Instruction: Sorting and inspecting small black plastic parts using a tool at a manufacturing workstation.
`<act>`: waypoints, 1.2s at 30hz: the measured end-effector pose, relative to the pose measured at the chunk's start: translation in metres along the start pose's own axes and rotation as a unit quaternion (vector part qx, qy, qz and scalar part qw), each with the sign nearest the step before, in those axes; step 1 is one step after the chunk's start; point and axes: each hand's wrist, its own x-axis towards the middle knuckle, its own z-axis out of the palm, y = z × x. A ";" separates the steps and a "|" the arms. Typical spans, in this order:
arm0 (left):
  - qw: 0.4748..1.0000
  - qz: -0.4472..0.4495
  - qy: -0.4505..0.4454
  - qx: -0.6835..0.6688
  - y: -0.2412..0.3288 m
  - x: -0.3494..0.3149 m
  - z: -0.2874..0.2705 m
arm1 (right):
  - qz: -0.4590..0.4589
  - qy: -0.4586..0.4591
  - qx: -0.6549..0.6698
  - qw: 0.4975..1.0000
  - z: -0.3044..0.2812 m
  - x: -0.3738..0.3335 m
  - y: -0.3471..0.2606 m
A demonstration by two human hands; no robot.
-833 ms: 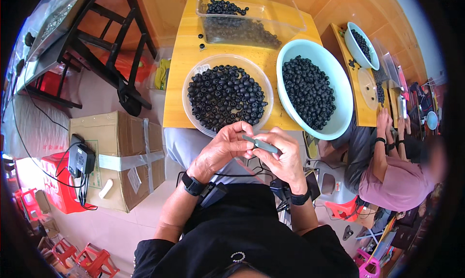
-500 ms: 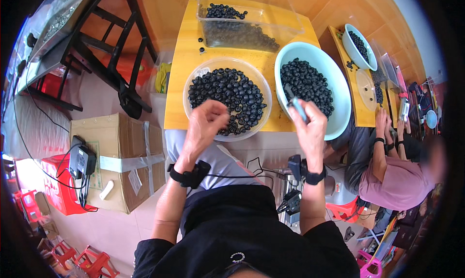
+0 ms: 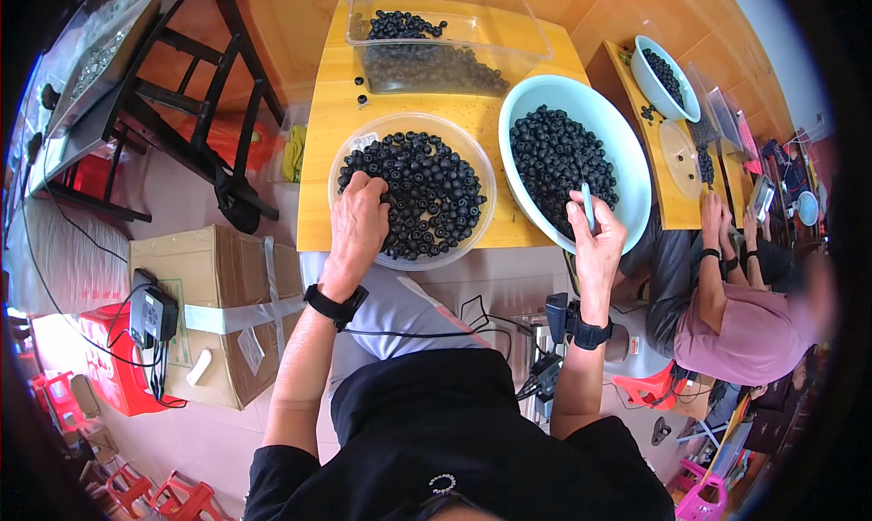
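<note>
My left hand [image 3: 358, 219] reaches over the left edge of a shallow clear round tray [image 3: 491, 192]. Its fingers curl down into the round black parts with holes [image 3: 440, 189] there, and the fingertips are hidden. Light blue shows on the slim handle of a small tool [image 3: 589, 208] that my right hand [image 3: 597, 247] grips upright; the tool's working end cannot be made out. That hand is over the near rim of a pale blue basin [image 3: 639, 180], which holds a heap of similar black parts [image 3: 559, 158].
Behind the tray, a clear rectangular bin [image 3: 518, 58] holds more black parts on the yellow table [image 3: 318, 158]. Two loose parts lie beside it. A taped cardboard box [image 3: 195, 258] stands at left. At right, a person in a pink shirt [image 3: 745, 326] works at another table.
My left hand has lowered from above the tray into the black parts, moving left. My right hand has shifted slightly right and down, and the tool now stands more upright.
</note>
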 end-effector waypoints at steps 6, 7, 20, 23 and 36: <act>0.997 -0.011 -0.057 -0.048 0.001 0.002 -0.006 | -0.041 0.002 -0.022 0.999 0.002 -0.005 -0.001; 0.997 -0.010 -0.058 -0.047 0.001 0.001 -0.005 | -0.041 0.002 -0.022 0.999 0.003 -0.006 -0.002; 0.778 -0.185 -0.140 -0.584 0.016 -0.011 -0.022 | -0.039 -0.029 0.009 0.999 0.012 -0.025 -0.016; 0.693 -0.199 -0.170 -0.672 0.020 -0.020 -0.022 | -0.044 -0.095 0.011 0.994 0.025 -0.040 -0.033; 0.523 -0.269 -0.107 -0.802 0.025 -0.040 -0.006 | -0.054 -0.183 0.054 0.980 0.060 -0.068 -0.042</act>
